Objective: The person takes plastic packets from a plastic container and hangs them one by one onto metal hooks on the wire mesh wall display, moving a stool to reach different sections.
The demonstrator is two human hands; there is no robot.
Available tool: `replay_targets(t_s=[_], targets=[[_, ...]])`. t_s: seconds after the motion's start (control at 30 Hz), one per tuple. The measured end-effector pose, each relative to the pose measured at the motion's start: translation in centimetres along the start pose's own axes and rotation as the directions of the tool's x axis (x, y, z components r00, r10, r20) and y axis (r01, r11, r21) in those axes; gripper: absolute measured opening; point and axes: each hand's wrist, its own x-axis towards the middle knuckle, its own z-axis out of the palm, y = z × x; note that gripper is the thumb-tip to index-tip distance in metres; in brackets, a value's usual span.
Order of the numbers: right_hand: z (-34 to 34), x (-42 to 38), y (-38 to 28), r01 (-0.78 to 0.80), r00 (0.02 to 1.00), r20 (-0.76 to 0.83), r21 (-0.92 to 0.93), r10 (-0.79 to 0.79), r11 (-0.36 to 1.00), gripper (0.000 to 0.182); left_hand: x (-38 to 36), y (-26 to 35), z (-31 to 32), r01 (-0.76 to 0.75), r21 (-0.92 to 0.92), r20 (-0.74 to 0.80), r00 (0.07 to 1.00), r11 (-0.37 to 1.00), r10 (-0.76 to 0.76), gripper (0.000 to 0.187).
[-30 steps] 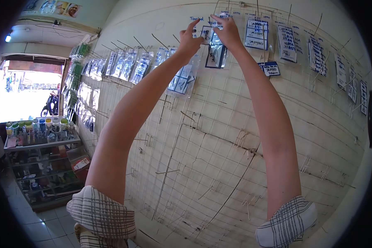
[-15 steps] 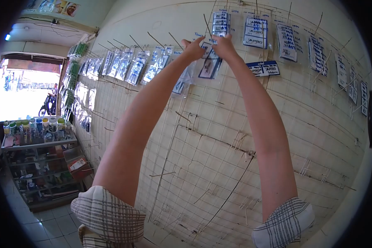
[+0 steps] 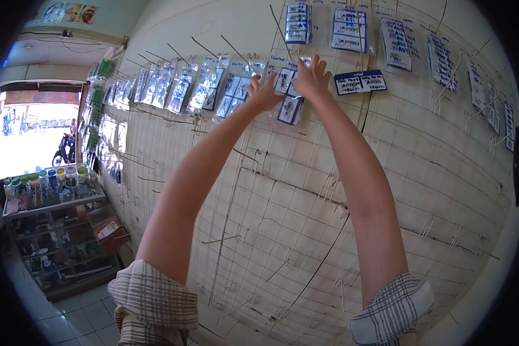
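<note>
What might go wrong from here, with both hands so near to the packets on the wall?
The packet between the left hand and right hand might drop: its top is partly hidden, so its support is unclear. The wire prong above might scratch the right hand. The left hand might knock the neighbouring packets close beside it.

Centre packet looked like clear plastic film, glossy, around printed card. Hanging packets: same shiny plastic over card. Hooks and wire grid read as thin metal, dull. Wall looked painted, matt. Sleeves were woven cloth, matt, rumpled. Floor tiles appeared smooth, glossy. Desk edge seemed metal, smooth.
</note>
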Motion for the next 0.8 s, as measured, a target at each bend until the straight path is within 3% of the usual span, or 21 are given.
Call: replay_targets(t_s=[0.03,0.1,0.13,0.17,0.2,0.23,0.27,0.37,0.43,0.47,0.53,0.6,0.67,0.7,0.77,0.8], targets=[[-0.4,-0.3,-0.6,-0.001,0.987,-0.162,-0.130,-0.020,0.992,0.042,-0.4,-0.9,0.0,-0.103,-0.046,-0.104,0.990,0.994,0.098,0.075],[-1.8,-0.6,-2.4,0.041,0.968,-0.236,-0.182,-0.084,0.982,0.040,-2.5,-1.4,-1.0,-0.273,-0.086,-0.304,0.923,0.958,0.236,0.060],[-2.6,-0.9,-3.6,0.077,0.942,-0.300,-0.241,-0.149,0.968,0.038,-3.9,-1.3,-2.0,-0.273,-0.074,-0.309,0.921,0.959,0.238,0.060],[-4.3,-2.0,-5.1,0.161,0.923,-0.300,-0.268,-0.241,0.950,0.027,-5.2,-1.6,-2.9,-0.307,-0.189,-0.337,0.912,0.933,0.232,0.056],[-5.8,-3.1,-6.9,0.172,0.920,-0.304,-0.255,-0.247,0.952,0.027,-6.5,-1.9,-3.8,-0.338,-0.300,-0.367,0.904,0.892,0.219,0.052],[-7.2,-4.0,-8.9,0.258,0.938,-0.198,-0.152,-0.285,0.954,0.024,-7.7,-2.4,-4.4,-0.356,-0.407,-0.435,0.885,0.841,0.163,0.042],[-8.2,-5.1,-10.8,0.331,0.939,-0.089,-0.036,-0.333,0.943,0.022,-9.5,-2.9,-5.4,-0.342,-0.396,-0.438,0.886,0.852,0.152,0.042],[-9.6,-8.7,-16.8,0.457,0.889,-0.089,0.144,-0.449,0.878,0.016,-16.5,-6.0,-8.5,-0.287,-0.485,-0.500,0.866,0.826,0.008,0.033],[-9.8,-11.6,-21.1,0.487,0.865,-0.010,0.254,-0.501,0.835,0.013,-22.1,-9.2,-10.0,-0.210,-0.731,-0.441,0.871,0.650,-0.215,0.024],[-9.8,-13.3,-23.1,0.531,0.821,0.034,0.321,-0.570,0.784,0.012,-25.2,-11.2,-10.9,-0.165,-0.718,-0.440,0.860,0.676,-0.257,0.024],[-7.7,-17.5,-27.8,0.511,0.806,0.030,0.471,-0.591,0.719,0.012,-32.2,-15.7,-12.8,0.063,-0.625,-0.412,0.820,0.778,-0.397,0.021],[-5.4,-23.6,-32.4,0.448,0.813,-0.005,0.643,-0.582,0.621,0.013,-40.1,-19.8,-14.2,0.294,-0.551,-0.420,0.711,0.781,-0.564,0.018],[-2.8,-32.0,-35.6,0.349,0.804,0.016,0.798,-0.595,0.492,0.015,-49.4,-23.4,-15.2,0.482,-0.280,-0.483,0.676,0.830,-0.556,0.018],[-1.4,-36.8,-36.8,0.274,0.785,0.055,0.863,-0.617,0.426,0.016,-54.2,-24.2,-15.7,0.554,-0.257,-0.493,0.629,0.792,-0.601,0.018],[0.3,-46.4,-37.9,0.044,0.573,0.344,0.893,-0.743,0.447,0.015,-64.4,-24.6,-16.3,0.786,-0.201,-0.456,0.453,0.584,-0.766,0.018],[1.7,-51.6,-38.4,-0.032,0.495,0.392,0.900,-0.776,0.434,0.015,-69.3,-24.4,-16.7,0.843,-0.185,-0.462,0.379,0.505,-0.802,0.018]])
